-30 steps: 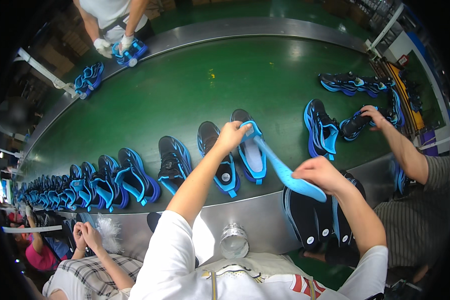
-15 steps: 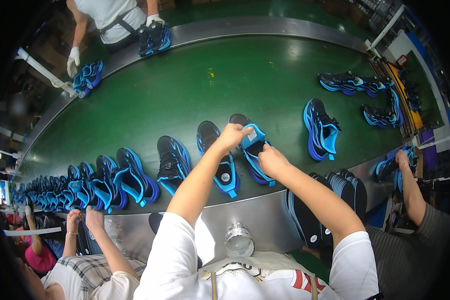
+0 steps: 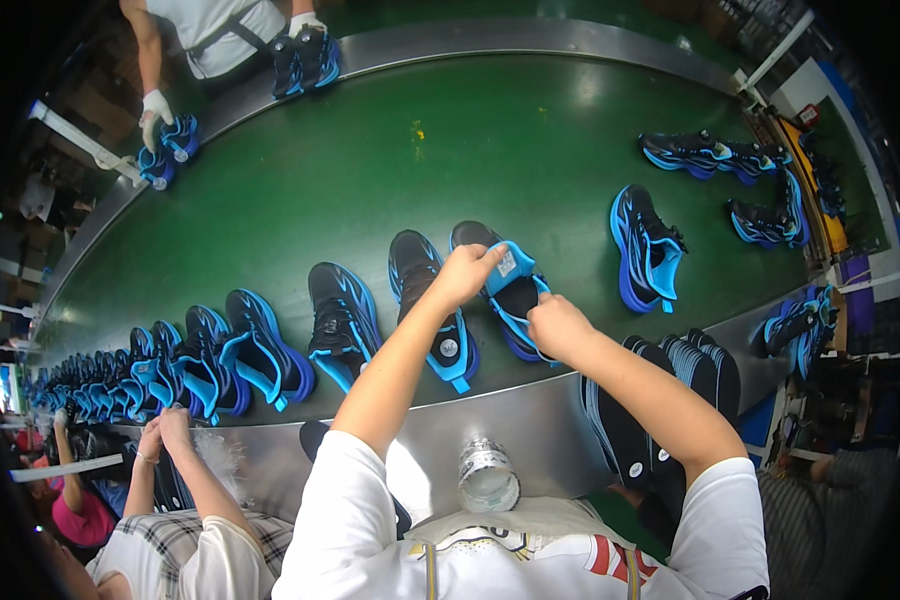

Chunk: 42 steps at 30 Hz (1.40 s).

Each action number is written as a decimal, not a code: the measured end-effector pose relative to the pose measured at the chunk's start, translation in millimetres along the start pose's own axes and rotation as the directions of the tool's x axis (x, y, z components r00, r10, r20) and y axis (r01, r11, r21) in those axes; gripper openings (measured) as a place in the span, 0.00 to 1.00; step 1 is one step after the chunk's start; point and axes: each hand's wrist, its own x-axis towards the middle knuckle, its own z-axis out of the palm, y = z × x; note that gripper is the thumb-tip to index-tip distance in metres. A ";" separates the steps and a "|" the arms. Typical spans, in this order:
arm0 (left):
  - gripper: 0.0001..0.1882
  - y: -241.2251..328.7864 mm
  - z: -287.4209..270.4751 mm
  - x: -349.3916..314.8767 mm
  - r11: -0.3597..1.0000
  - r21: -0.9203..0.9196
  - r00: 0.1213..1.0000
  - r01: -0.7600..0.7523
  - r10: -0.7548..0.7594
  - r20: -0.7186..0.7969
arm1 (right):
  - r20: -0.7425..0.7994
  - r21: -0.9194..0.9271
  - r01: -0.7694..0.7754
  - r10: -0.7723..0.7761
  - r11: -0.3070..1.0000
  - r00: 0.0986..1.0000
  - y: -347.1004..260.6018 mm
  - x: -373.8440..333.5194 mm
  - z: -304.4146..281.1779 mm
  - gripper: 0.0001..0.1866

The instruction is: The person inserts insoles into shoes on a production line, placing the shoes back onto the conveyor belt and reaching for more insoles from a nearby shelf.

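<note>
A black and blue sneaker (image 3: 516,298) sits in front of me on the green belt, toe pointing away. My left hand (image 3: 468,273) pinches its light blue tongue, which is pulled up and shows a pale label. My right hand (image 3: 560,328) is closed at the right side of the shoe's collar, its fingertips partly hidden. Just left of it, beneath my left forearm, stands another sneaker (image 3: 448,345) with a round white mark on its insole. Further right, a single sneaker (image 3: 645,250) rests on the belt.
A row of sneakers (image 3: 255,345) runs left along the belt (image 3: 370,150). Black insoles (image 3: 615,415) are stacked on the metal ledge (image 3: 530,425) to my right, near a clear plastic container (image 3: 488,475). Co-workers stand at the left and across the belt.
My hands stay on the same sneaker, nearly still. Across the belt, a gloved hand has reached down to a pair of shoes. The co-worker's arm at the right has drawn back from the shoes there.
</note>
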 end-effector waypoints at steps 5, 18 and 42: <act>0.26 -9.5 11.3 4.7 0.991 0.068 0.989 -0.118 0.123 -0.077 | -0.246 -0.161 0.049 -0.088 0.986 0.965 2.6 27.4 39.6 0.07; 0.24 -12.3 17.7 -3.2 0.962 0.235 0.984 -0.139 0.160 -0.072 | 0.295 -0.270 0.011 0.072 0.963 0.953 3.4 47.0 29.8 0.17; 0.19 -7.6 30.5 -10.4 0.557 0.757 0.858 -0.342 0.514 0.009 | 0.620 -0.158 0.242 -0.094 0.957 0.779 7.1 3.2 -3.5 0.33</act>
